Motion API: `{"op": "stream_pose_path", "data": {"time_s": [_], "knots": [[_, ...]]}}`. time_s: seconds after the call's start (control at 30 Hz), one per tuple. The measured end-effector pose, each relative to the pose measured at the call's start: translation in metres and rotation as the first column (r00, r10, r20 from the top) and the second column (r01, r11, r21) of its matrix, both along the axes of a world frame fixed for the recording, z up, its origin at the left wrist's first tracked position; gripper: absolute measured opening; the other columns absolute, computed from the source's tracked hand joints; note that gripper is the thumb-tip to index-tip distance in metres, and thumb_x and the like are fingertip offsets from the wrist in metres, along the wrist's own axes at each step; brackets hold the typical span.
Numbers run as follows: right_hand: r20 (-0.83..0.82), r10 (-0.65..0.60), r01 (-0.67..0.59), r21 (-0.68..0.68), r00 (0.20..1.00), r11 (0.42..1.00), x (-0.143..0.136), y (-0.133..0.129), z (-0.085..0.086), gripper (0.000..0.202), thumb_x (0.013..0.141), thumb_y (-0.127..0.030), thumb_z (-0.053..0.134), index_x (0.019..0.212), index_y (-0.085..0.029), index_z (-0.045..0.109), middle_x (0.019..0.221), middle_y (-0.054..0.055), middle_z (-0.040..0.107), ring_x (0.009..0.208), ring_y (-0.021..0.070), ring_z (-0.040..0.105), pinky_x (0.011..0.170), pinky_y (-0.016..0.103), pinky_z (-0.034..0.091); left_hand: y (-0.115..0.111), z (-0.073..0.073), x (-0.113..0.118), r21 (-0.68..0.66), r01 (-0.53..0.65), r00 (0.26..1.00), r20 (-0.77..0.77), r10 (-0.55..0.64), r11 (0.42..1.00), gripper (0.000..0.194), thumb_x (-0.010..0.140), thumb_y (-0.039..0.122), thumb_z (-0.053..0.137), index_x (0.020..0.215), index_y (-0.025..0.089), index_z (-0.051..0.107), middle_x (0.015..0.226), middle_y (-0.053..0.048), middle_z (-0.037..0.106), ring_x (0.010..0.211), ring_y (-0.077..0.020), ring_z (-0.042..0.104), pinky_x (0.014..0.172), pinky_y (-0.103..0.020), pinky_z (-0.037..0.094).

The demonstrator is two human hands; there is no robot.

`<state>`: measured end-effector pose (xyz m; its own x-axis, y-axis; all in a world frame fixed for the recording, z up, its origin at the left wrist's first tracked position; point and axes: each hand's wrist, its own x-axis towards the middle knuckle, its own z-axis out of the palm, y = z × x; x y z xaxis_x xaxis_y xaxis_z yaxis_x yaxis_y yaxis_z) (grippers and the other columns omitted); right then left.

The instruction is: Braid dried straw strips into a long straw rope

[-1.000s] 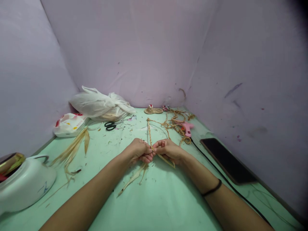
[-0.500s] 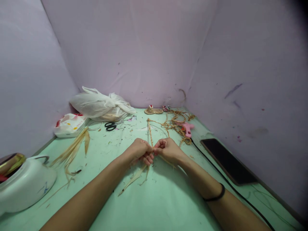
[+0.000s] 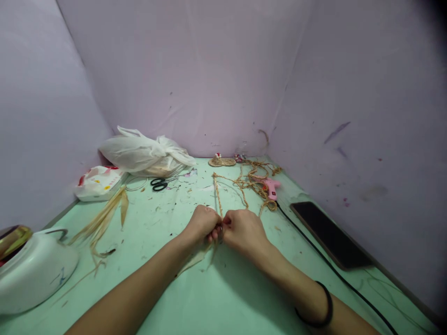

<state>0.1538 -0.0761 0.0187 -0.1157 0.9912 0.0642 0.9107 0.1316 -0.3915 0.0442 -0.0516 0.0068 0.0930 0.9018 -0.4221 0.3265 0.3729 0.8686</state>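
Observation:
A thin tan braid of dried plant fibre (image 3: 217, 195) runs over the table towards me and ends between my hands. My left hand (image 3: 204, 222) is closed, pinching the near end of the braid. Against it, my right hand (image 3: 242, 230) is closed too, thumb and forefinger at the same spot, with its other fingers curled out of sight. Loose pale strands (image 3: 195, 263) hang below my left hand. The exact grip on single strands is hidden by my fingers. Further along, the braid bends at a corner and joins a tangled heap of braid (image 3: 256, 174).
Dried leaf strips (image 3: 104, 211), black-handled scissors (image 3: 159, 184), a tissue pack (image 3: 101, 183) and a white plastic bag (image 3: 146, 151) lie left. A white pot (image 3: 38, 274) stands front left. Right are a pink glue gun (image 3: 272, 188), its black cord (image 3: 324, 258) and a phone (image 3: 328, 232). A woven ornament (image 3: 221, 161) sits behind.
My right hand has rolled over and its fingers have curled in, hiding the strand that showed beneath it. Both hands have come slightly nearer to me.

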Motion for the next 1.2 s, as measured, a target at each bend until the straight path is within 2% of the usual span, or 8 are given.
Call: {"op": "stream_pose_path", "data": {"time_s": [0.2, 0.33, 0.5, 0.6, 0.67, 0.83, 1.0, 1.2], "knots": [[-0.004, 0.132, -0.132, 0.058, 0.991, 0.99, -0.004, -0.005, -0.002, 0.019, 0.072, -0.025, 0.05, 0.069, -0.019, 0.068, 0.064, 0.009, 0.066, 0.057, 0.0179, 0.055, 0.05, 0.026, 0.025, 0.009, 0.002, -0.017, 0.013, 0.149, 0.978, 0.145, -0.149, 0.989, 0.007, 0.052, 0.011, 0.048, 0.047, 0.011, 0.053, 0.034, 0.0, 0.045, 0.029, -0.0069, 0.038, 0.029, -0.017, 0.026], [-0.215, 0.209, -0.232, -0.085, 0.954, 0.969, 0.008, 0.005, -0.002, 0.019, 0.07, -0.03, 0.054, 0.061, -0.018, 0.065, 0.055, 0.004, 0.063, 0.049, 0.0126, 0.05, 0.046, 0.023, 0.026, 0.014, 0.002, -0.024, -0.01, 0.182, 0.973, 0.146, -0.178, 0.983, 0.004, 0.049, 0.013, 0.052, 0.05, 0.011, 0.055, 0.035, 0.001, 0.045, 0.029, -0.0054, 0.036, 0.028, -0.016, 0.023], [-0.639, -0.152, -0.024, -0.258, 0.754, 0.966, 0.021, 0.025, -0.002, 0.017, 0.073, -0.027, 0.052, 0.063, -0.015, 0.055, 0.061, 0.003, 0.06, 0.05, 0.0096, 0.051, 0.048, 0.02, 0.038, 0.014, 0.0, -0.022, -0.003, 0.182, 0.964, 0.199, -0.178, 0.983, 0.007, 0.052, 0.018, 0.056, 0.052, 0.011, 0.054, 0.039, 0.002, 0.047, 0.029, -0.0042, 0.034, 0.028, -0.017, 0.019], [-0.753, -0.331, -0.206, -0.52, 0.569, 0.829, 0.016, 0.023, -0.001, 0.009, 0.074, -0.02, 0.05, 0.068, -0.014, 0.052, 0.064, 0.003, 0.059, 0.05, 0.0082, 0.051, 0.047, 0.02, 0.04, 0.014, -0.001, -0.021, 0.027, 0.192, 0.96, 0.203, -0.193, 0.981, 0.005, 0.053, 0.017, 0.054, 0.052, 0.012, 0.053, 0.038, 0.002, 0.046, 0.029, -0.0043, 0.033, 0.029, -0.017, 0.019], [-0.777, -0.342, -0.328, -0.559, 0.528, 0.762, 0.012, 0.019, -0.001, 0.01, 0.073, -0.018, 0.05, 0.063, -0.014, 0.051, 0.053, -0.001, 0.052, 0.041, 0.0056, 0.043, 0.04, 0.017, 0.033, 0.013, -0.001, -0.02, 0.035, 0.194, 0.964, 0.176, -0.197, 0.98, 0.005, 0.053, 0.015, 0.052, 0.049, 0.012, 0.052, 0.036, 0.002, 0.044, 0.029, -0.0042, 0.032, 0.03, -0.017, 0.019], [-0.719, -0.181, -0.279, -0.471, 0.671, 0.837, 0.015, 0.021, -0.01, 0.015, 0.067, -0.023, 0.057, 0.055, -0.013, 0.056, 0.042, -0.005, 0.043, 0.035, 0.0032, 0.024, 0.035, 0.019, 0.016, 0.011, 0.001, -0.019, 0.036, 0.205, 0.972, 0.109, -0.208, 0.978, 0.003, 0.053, 0.014, 0.051, 0.051, 0.012, 0.053, 0.038, 0.002, 0.045, 0.03, -0.0042, 0.033, 0.031, -0.017, 0.02], [-0.514, -0.008, -0.175, -0.307, 0.858, 0.935, 0.018, 0.032, -0.02, 0.015, 0.061, -0.025, 0.059, 0.051, -0.014, 0.057, 0.042, -0.003, 0.048, 0.04, 0.0063, 0.035, 0.04, 0.02, 0.024, 0.01, 0.002, -0.016, 0.075, 0.225, 0.974, 0.003, -0.226, 0.972, 0.01, 0.053, 0.011, 0.049, 0.044, 0.013, 0.048, 0.032, 0.003, 0.04, 0.027, -0.0051, 0.03, 0.031, -0.019, 0.018], [-0.363, 0.08, -0.188, -0.274, 0.928, 0.943, 0.046, 0.038, -0.012, 0.014, 0.062, -0.023, 0.054, 0.054, -0.014, 0.061, 0.048, 0.001, 0.056, 0.045, 0.0101, 0.044, 0.043, 0.021, 0.03, 0.009, -0.005, -0.012, 0.089, 0.139, 0.976, 0.157, -0.152, 0.986, 0.008, 0.056, 0.01, 0.052, 0.048, 0.013, 0.051, 0.033, 0.004, 0.04, 0.028, -0.0043, 0.028, 0.032, -0.019, 0.018]]}}
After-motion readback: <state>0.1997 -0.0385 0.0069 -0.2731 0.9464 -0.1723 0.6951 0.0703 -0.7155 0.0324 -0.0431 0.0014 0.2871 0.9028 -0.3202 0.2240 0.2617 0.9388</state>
